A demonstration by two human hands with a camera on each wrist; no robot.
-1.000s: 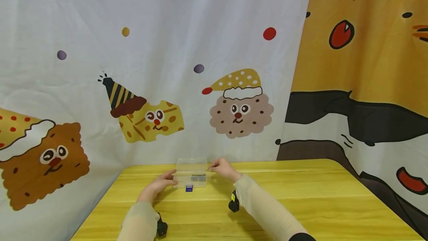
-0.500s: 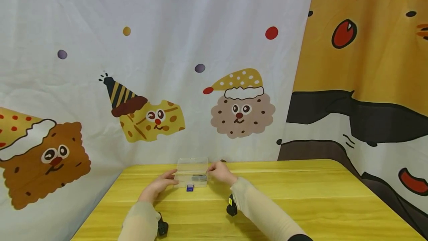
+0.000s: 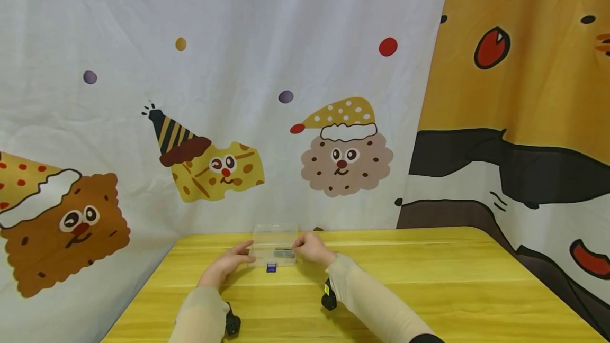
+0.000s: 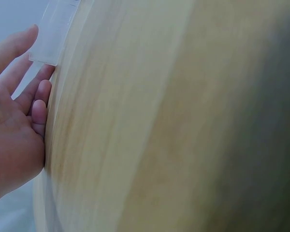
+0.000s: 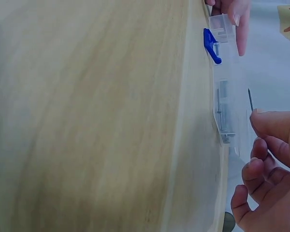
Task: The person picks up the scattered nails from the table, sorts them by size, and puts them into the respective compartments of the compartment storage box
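Observation:
A clear plastic box point(image 3: 259, 254) lies on the table with its hinged lid point(image 3: 275, 234) raised at the back. My left hand point(image 3: 232, 261) holds the box's left end, thumb at the front corner and fingers toward the rear. In the right wrist view, my right hand point(image 5: 275, 164) pinches a thin pointed nail point(image 5: 251, 100) between thumb and forefinger, point outward, over the box's right end. More nails point(image 5: 219, 107) lie inside the box toward that end. A blue latch point(image 3: 271, 268) sticks out from the front edge.
The box stands near the far edge of the yellow wood-grain table point(image 3: 405, 290). Close behind it hangs a white curtain point(image 3: 229, 68) with cartoon prints. A black wrist camera point(image 3: 232, 323) sits at the left sleeve, another black camera point(image 3: 329, 298) at the right.
My right hand has moved a little left, from beside the box to its right end. My left hand stays at the left end. The view has shifted slightly.

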